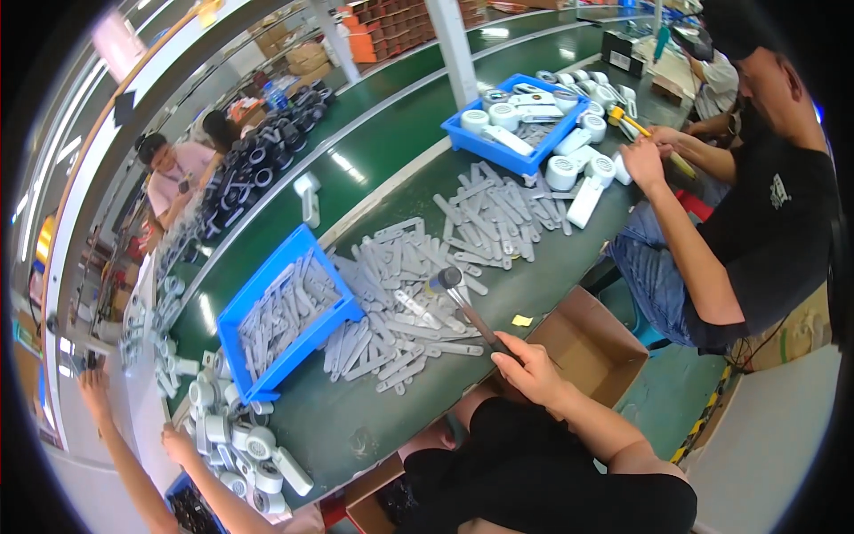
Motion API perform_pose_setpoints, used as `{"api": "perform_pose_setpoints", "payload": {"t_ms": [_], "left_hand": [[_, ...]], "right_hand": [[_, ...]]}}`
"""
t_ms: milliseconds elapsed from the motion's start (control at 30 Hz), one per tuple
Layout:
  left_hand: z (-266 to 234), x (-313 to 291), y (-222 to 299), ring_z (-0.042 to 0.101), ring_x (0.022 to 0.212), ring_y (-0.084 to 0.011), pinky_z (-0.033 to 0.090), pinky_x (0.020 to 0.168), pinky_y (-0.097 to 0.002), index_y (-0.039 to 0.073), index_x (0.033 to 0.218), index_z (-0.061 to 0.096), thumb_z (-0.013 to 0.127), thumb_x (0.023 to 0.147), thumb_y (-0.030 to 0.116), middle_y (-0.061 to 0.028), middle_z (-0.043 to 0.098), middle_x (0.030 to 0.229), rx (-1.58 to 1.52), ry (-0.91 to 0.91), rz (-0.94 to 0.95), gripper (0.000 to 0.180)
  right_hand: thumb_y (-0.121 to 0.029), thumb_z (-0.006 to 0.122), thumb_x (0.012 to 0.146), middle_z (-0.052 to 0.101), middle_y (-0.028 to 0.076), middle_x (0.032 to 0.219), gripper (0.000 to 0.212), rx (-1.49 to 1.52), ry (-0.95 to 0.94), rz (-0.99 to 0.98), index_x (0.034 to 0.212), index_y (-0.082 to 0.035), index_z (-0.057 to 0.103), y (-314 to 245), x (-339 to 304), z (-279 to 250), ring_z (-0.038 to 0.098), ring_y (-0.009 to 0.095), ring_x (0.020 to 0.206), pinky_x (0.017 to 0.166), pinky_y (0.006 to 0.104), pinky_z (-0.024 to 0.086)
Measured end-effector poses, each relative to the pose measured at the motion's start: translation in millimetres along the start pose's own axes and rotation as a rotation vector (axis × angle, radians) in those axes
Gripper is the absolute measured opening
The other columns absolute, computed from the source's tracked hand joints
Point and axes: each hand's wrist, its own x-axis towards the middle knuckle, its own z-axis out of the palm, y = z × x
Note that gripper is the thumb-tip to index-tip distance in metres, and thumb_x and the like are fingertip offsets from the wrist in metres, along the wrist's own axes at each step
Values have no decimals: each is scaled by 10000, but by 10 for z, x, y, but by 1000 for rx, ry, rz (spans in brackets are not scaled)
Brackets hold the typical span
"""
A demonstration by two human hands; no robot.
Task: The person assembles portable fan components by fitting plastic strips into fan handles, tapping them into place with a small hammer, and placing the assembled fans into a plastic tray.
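Note:
My right hand (535, 367) is closed around the brown handle of a hammer (476, 322). The hammer's round, dark head rests over a heap of grey plastic strips (400, 316) on the green worktable. Near my lap, under the table edge, a small patch of skin looks like my left hand (434, 438); its fingers are mostly hidden. A blue bin (342, 313), partly filled with more grey strips, stands tilted left of the heap. Further strips (498, 214) spread toward the far right.
White round-headed housings (253, 445) pile up at the near left, beside a co-worker's arms. Another blue bin (525, 165) holds housings at the far right. There a co-worker grips a yellow-handled tool (627, 123). A cardboard box (583, 347) sits by the table edge; a conveyor (356, 169) runs behind.

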Motion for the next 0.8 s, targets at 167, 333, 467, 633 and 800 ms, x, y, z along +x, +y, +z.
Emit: {"api": "perform_pose_setpoints", "payload": {"t_ms": [167, 333, 467, 633, 800], "left_hand": [[-987, 233, 1696, 634, 934, -299, 495, 806, -347, -1, 1091, 619, 641, 842, 118, -167, 645, 1046, -436, -45, 400, 278], [-1379, -345, 4100, 606, 967, -345, 478, 839, -380, 16, 1016, 651, 640, 829, 117, -176, 638, 1020, -765, -180, 989, 213], [-1305, -441, 5616, 590, 991, -337, 475, 859, -378, 47, 1020, 640, 630, 829, 134, -132, 621, 1052, -836, -129, 1219, 210], [-1155, -511, 7180, 546, 1087, -337, 463, 907, -410, 81, 1093, 613, 680, 763, 174, -151, 604, 1107, -844, -112, 1284, 349], [-1089, -612, 8337, 515, 1121, -332, 441, 936, -448, 131, 1234, 521, 702, 697, 256, -142, 571, 1184, -682, 0, 1362, 581]], "right_hand": [[-152, 568, 925, 549, 38, 635, 370, 13, 129, -60, 1238, 36, 512, 69, 139, -185, 528, 87, 566, 528, 250, 429], [-132, 558, 933, 541, -18, 633, 346, 234, 211, 78, 1241, 20, 516, 142, 91, -381, 494, 39, 544, 497, 212, 398], [-107, 578, 917, 523, -23, 596, 326, 249, 257, 66, 1211, 26, 533, 170, -11, -528, 474, 34, 511, 468, 205, 379], [-87, 583, 908, 528, -21, 618, 331, 246, 287, 80, 1217, 20, 531, 163, -170, -690, 489, 39, 526, 480, 203, 392], [-71, 573, 910, 529, -18, 630, 346, 227, 351, 169, 1238, 22, 516, 127, -283, -873, 492, 45, 522, 473, 201, 395]]}}
